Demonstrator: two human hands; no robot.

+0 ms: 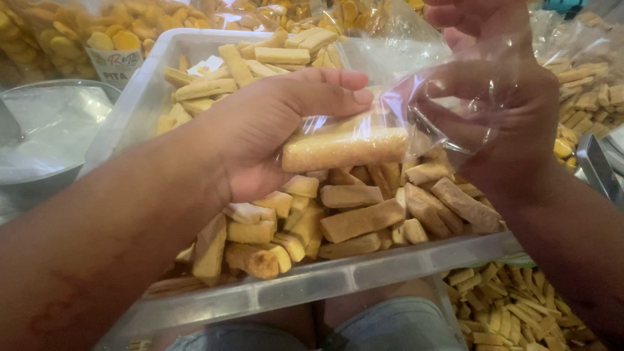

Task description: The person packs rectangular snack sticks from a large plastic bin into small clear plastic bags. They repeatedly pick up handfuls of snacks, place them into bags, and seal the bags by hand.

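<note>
My left hand (260, 130) grips a stack of tan biscuit sticks (344, 148) and holds them inside the mouth of a clear plastic bag (429, 97). My right hand (500, 110) is inside and behind the bag, holding its film open around the sticks. Both hands hover over a clear plastic tub (312, 283) filled with several loose biscuit sticks (364, 218). The tub rests across my lap.
A metal bowl (45, 140) with white contents stands at the left. Sealed bags of round yellow snacks (97, 36) lie behind the tub. More packed biscuit sticks (513, 312) sit at the lower right and packed biscuit sticks (588, 97) at the far right, beside a metal tray edge (598, 169).
</note>
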